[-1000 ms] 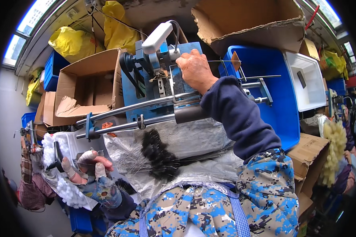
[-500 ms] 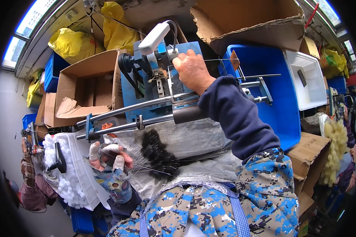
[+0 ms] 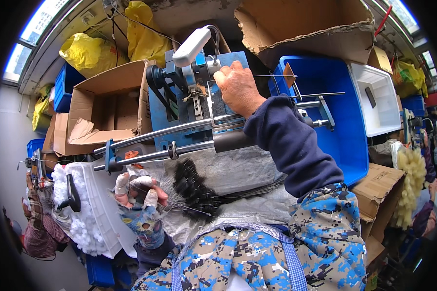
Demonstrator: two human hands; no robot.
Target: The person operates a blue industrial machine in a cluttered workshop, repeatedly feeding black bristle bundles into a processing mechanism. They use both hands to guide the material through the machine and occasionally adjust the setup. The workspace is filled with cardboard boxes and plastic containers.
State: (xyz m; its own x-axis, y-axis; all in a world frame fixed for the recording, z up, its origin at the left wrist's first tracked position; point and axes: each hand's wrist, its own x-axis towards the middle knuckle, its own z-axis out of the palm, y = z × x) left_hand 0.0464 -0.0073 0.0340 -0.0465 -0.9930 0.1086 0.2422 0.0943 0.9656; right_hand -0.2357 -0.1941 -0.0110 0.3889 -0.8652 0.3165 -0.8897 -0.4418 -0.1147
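Observation:
My right hand (image 3: pixel 239 89) is closed at the far side of a blue bench machine (image 3: pixel 162 119), beside a small white cylinder (image 3: pixel 213 67). What its fingers hold is hidden. A thin rod (image 3: pixel 267 75) runs rightward from behind the hand. Lower left, my left hand (image 3: pixel 143 194), with white tape on its fingers, is curled around thin metal wires (image 3: pixel 184 209) that stick out to the right. Next to it, a bundle of black bristle brushes (image 3: pixel 192 189) on thin stems lies on a grey plastic sheet (image 3: pixel 243 167) in front of me.
Two steel rails (image 3: pixel 179 127) cross in front of the machine. A blue bin (image 3: pixel 320 116) stands right, beside a white tray (image 3: pixel 376 102). At left are an open cardboard box (image 3: pixel 109 104) and a crate of white fluffy pieces (image 3: pixel 90 225) with a black-handled tool. Other people work at both edges.
My left hand has shifted slightly right, its fingers still curled. My right hand stays at the same spot on the machine. The whole view moved very little.

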